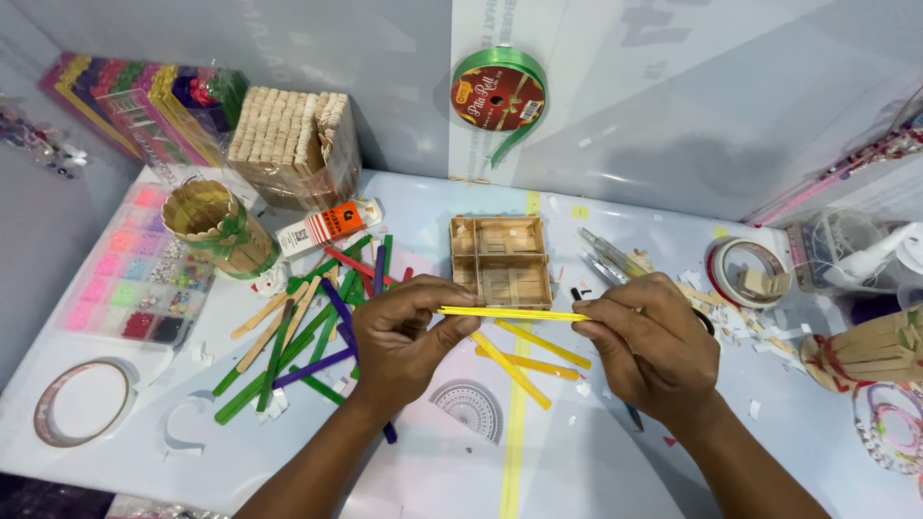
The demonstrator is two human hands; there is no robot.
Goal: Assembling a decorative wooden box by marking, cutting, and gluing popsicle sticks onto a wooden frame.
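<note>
Yellow stick (510, 313), thin, flat and smooth, lies level between both hands just in front of the wooden box (501, 260), a square tray of pale craft sticks split into four compartments. Left hand (409, 336) pinches one end with curled fingers; right hand (649, 346) pinches the other. Below the box, three more yellow sticks (524, 360) lie crossed on the table (577, 452). Left of the box sits a loose heap of green and purple sticks (308, 336).
</note>
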